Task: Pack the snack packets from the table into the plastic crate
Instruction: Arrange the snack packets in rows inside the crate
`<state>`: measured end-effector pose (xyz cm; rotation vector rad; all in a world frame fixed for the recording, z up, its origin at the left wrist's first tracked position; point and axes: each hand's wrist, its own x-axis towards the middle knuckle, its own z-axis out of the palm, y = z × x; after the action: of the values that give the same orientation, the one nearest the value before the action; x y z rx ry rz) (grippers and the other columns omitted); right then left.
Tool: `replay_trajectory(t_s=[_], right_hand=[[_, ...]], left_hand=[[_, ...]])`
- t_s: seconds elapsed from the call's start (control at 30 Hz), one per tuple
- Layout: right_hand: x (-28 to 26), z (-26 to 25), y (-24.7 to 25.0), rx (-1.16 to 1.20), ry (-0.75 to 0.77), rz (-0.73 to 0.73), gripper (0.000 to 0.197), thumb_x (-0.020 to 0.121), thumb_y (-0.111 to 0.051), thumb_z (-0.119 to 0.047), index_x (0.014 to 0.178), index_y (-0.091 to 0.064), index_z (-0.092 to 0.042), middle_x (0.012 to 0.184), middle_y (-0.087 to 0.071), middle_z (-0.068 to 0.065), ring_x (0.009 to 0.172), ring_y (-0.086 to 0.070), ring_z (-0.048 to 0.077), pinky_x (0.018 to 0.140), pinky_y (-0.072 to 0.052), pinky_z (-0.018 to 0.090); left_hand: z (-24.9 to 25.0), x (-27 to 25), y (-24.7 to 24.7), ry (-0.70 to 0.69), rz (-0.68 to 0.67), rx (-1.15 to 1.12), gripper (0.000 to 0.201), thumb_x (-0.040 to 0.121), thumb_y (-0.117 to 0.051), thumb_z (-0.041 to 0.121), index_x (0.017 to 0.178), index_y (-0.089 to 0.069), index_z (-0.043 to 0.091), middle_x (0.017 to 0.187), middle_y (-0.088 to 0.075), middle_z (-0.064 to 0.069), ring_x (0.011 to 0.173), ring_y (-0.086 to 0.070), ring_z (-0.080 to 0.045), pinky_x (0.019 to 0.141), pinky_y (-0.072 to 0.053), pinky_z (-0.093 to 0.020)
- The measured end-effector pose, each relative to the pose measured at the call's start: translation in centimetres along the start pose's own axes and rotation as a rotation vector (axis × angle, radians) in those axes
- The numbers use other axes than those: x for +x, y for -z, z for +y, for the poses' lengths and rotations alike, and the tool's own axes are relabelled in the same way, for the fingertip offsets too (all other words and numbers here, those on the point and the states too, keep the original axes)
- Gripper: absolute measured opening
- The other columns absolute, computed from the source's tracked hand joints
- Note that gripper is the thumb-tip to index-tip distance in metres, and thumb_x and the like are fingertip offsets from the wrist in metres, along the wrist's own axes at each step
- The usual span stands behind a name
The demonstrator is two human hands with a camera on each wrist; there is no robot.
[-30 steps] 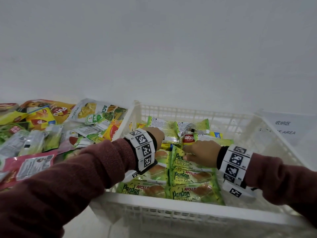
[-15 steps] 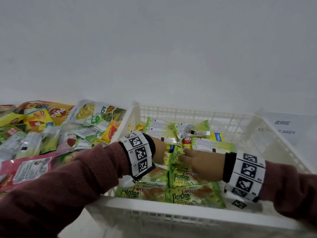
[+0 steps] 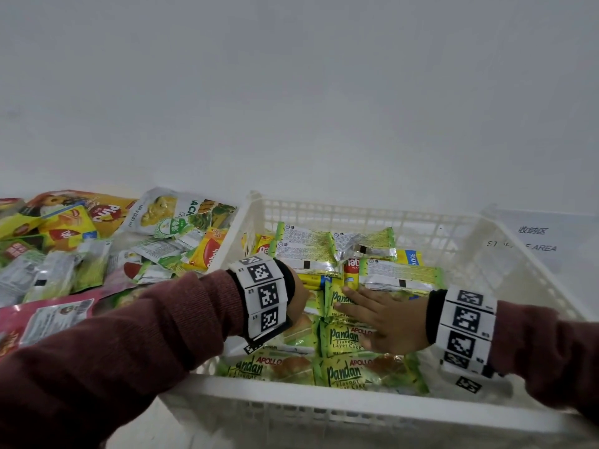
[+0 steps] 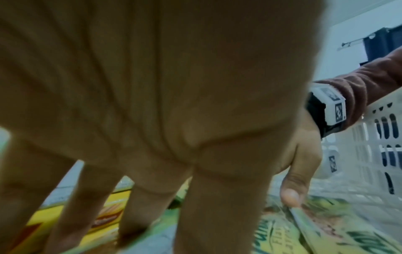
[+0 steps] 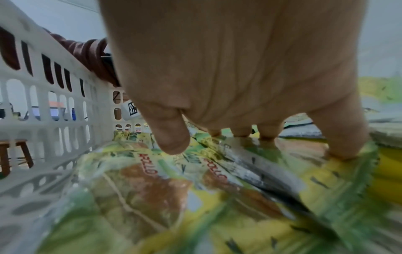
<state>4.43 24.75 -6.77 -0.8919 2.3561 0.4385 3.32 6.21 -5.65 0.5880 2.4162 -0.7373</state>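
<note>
Flattened out since a second ago – right hand (image 3: 387, 322) now spread, fingers straight, pressing the Pandan packets (image 3: 343, 338) down inside the plastic crate (image 3: 324, 406). Left hand (image 3: 296, 298) beside it, fingers straight on packets, holding nothing. Unpacked snack pile (image 3: 97, 254) just left of the crate – nearer the left hand, long axes mixed, a short reach across the wall

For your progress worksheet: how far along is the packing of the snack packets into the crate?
Done: the white crate already holds rows of green Pandan cake packets. In hand: the right hand lies flat on those packets, and the left hand is down among them; neither grips one. Left: a pile of packets on the table beside the crate.
</note>
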Motion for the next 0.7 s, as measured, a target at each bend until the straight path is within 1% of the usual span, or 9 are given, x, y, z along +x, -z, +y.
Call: replay_trajectory(t_s=[0.1,0.17,0.23,0.27,0.3,0.33,0.43,0.53,0.7], right_hand=[[-0.2,0.2,0.3,0.042,0.018,-0.018,0.063,0.099,-0.023,-0.044,0.146,0.015,-0.03,0.153,0.026,0.001,0.143,0.019,0.024,0.116,-0.004,0.054],[-0.5,0.3,0.9,0.046,0.039,-0.009,0.066,0.093,-0.016,-0.056,0.147,0.012,-0.029,0.154,0.023,0.001,0.144,0.017,0.023,0.117,-0.002,0.051],[-0.8,0.3,1.7,0.06,0.044,0.044,0.065,0.094,-0.017,-0.053,0.148,0.007,-0.025,0.156,0.017,0.001,0.145,0.008,0.022,0.119,-0.004,0.044],[-1.0,0.3,2.0,0.088,0.046,0.076,0.06,0.098,-0.022,-0.044,0.149,0.003,-0.024,0.157,0.012,0.001,0.146,0.0,0.021,0.119,-0.008,0.039],[-1.1,0.2,2.2,0.112,0.04,0.096,0.057,0.1,-0.026,-0.038,0.15,-0.002,-0.023,0.158,0.007,0.0,0.145,-0.009,0.021,0.118,-0.012,0.036],[-1.2,0.0,2.3,0.127,0.034,0.11,0.054,0.101,-0.027,-0.034,0.15,-0.005,-0.023,0.158,0.002,0.0,0.144,-0.015,0.021,0.117,-0.016,0.035],[-1.2,-0.7,2.1,0.105,0.025,0.116,0.052,0.101,-0.026,-0.032,0.149,-0.01,-0.02,0.158,-0.002,0.006,0.143,-0.017,0.025,0.117,-0.017,0.037],[-0.7,-1.1,1.3,0.041,0.021,0.066,0.058,0.101,-0.026,-0.033,0.149,0.001,-0.016,0.156,0.01,0.011,0.145,-0.006,0.029,0.117,-0.009,0.038],[0.1,-1.0,0.3,-0.005,0.008,0.003,0.068,0.099,-0.027,-0.04,0.147,0.015,-0.014,0.154,0.022,0.01,0.145,0.004,0.029,0.118,-0.006,0.045]], left_hand=[[0.7,-0.7,0.5,0.004,-0.01,0.037,0.017,0.093,-0.048,0.032,0.107,-0.043,0.025,0.098,-0.042,-0.005,0.05,-0.029,-0.012,0.042,-0.021,-0.022],[1.0,-0.8,0.6,0.048,-0.002,-0.017,0.036,0.093,-0.048,0.034,0.124,-0.044,0.016,0.123,-0.042,-0.01,0.054,-0.031,-0.014,0.044,-0.022,-0.026],[1.0,-1.4,1.0,0.074,0.028,-0.08,0.053,0.093,-0.047,0.039,0.139,-0.035,0.014,0.142,-0.031,-0.009,0.072,-0.047,-0.023,0.054,-0.033,-0.027],[0.9,-1.7,1.1,0.076,0.037,-0.083,0.057,0.094,-0.045,0.041,0.142,-0.032,0.013,0.144,-0.028,-0.01,0.094,-0.052,-0.027,0.064,-0.037,-0.029],[1.0,-2.0,1.3,0.072,0.051,-0.079,0.06,0.094,-0.044,0.043,0.143,-0.029,0.013,0.145,-0.026,-0.011,0.113,-0.049,-0.029,0.075,-0.04,-0.033],[1.0,-2.3,1.5,0.063,0.053,-0.079,0.061,0.094,-0.043,0.044,0.145,-0.026,0.013,0.146,-0.024,-0.012,0.123,-0.043,-0.029,0.082,-0.041,-0.035],[0.9,-2.8,2.2,0.036,0.005,-0.085,0.064,0.096,-0.038,0.046,0.149,-0.015,0.018,0.15,-0.022,-0.014,0.13,-0.038,-0.03,0.094,-0.039,-0.036],[0.9,-2.8,2.4,0.019,-0.067,-0.084,0.069,0.096,-0.036,0.049,0.15,-0.003,0.022,0.156,-0.013,-0.009,0.137,-0.03,-0.029,0.103,-0.034,-0.036],[1.1,-2.4,2.1,-0.01,-0.081,-0.056,0.074,0.094,-0.043,0.049,0.15,-0.006,0.019,0.155,-0.017,-0.009,0.137,-0.03,-0.027,0.104,-0.034,-0.036]])
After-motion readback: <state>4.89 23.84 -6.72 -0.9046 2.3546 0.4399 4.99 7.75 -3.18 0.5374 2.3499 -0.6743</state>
